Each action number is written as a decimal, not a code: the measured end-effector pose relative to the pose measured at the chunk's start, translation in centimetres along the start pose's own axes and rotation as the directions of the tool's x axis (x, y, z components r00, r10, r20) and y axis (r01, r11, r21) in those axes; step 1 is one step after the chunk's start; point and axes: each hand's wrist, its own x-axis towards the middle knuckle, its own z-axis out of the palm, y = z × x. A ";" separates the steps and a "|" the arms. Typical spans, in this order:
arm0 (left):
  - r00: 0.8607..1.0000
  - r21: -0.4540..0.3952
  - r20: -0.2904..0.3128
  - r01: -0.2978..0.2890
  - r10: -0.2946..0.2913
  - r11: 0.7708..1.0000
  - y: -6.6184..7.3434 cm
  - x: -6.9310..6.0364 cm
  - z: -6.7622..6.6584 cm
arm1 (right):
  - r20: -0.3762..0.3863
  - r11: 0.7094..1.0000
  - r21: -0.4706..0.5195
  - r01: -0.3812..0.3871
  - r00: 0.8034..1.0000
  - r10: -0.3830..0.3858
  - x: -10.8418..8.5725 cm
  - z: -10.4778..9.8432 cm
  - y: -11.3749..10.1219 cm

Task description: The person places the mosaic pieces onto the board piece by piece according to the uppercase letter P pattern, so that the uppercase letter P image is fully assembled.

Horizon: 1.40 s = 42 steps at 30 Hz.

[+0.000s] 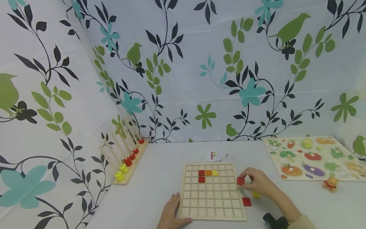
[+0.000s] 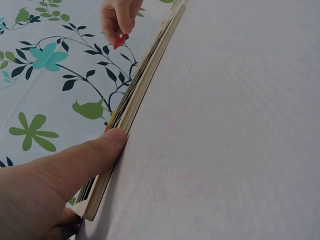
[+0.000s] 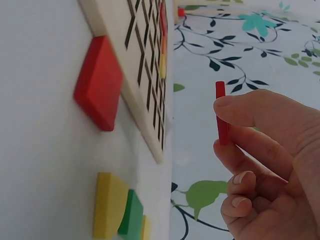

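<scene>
A pale wooden grid board [image 1: 213, 203] lies flat on the table. In its cells sit two red tiles, an orange tile [image 1: 208, 172] and a yellow tile [image 1: 215, 173]. My left hand [image 1: 173, 213] rests at the board's near-left corner, fingers along the left side and thumb against the near edge. My right hand [image 1: 258, 182] pinches a red square tile [image 3: 220, 90] between thumb and fingers, raised off the table just right of the board. Below it, beside the board, lies another red tile [image 3: 100, 82]. Loose yellow [image 3: 107, 205] and green [image 3: 131, 215] tiles lie close by.
A small printed grid card [image 1: 214, 155] lies beyond the board. Left stands a peg rack [image 1: 140, 156] with red and yellow beads. A vegetable puzzle board [image 1: 311, 159] and a small bear figure [image 1: 330, 183] are at right. Patterned cloth [image 1: 183, 79] hangs behind.
</scene>
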 end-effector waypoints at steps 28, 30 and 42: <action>1.000 -0.013 -0.005 0.020 -0.020 1.000 -0.2 -0.1 0.1 | 0.041 0.969 0.090 0.230 0.971 -0.234 4.6 4.9 -4.4; 1.000 -0.015 -0.004 0.016 -0.016 1.000 -0.1 -0.1 0.0 | 0.042 0.962 0.112 0.248 0.966 -0.254 4.8 5.4 -4.6; 1.000 0.003 -0.015 0.014 -0.014 1.000 0.2 -0.2 0.0 | 0.055 0.957 0.128 0.259 0.962 -0.268 5.8 7.5 -6.0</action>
